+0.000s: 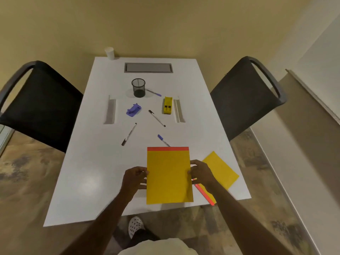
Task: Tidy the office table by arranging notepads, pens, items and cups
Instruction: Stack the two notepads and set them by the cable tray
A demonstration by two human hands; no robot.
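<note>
A yellow notepad (pixel 168 175) with a red top strip is held by its two side edges, near the table's front edge. My left hand (pixel 133 178) grips its left edge and my right hand (pixel 201 173) grips its right edge. A second yellow notepad (pixel 222 171) lies tilted under my right wrist. On the white table (pixel 88 172) lie two black-capped pens (pixel 129 134) (pixel 157 118), a blue pen (pixel 162 139) partly hidden by the held pad, and a purple pen (pixel 154 92) beside the black mesh pen cup (pixel 138 87). A white paper cup (pixel 109 53) stands at the far left corner.
A purple stapler-like item (pixel 134 109) and a yellow one (pixel 168 105) lie mid-table. A grey cable hatch (pixel 148 67) sits at the far end, with two slots (pixel 110 112) (pixel 178 111) at the sides. Black chairs (pixel 38 105) (pixel 246 96) flank the table.
</note>
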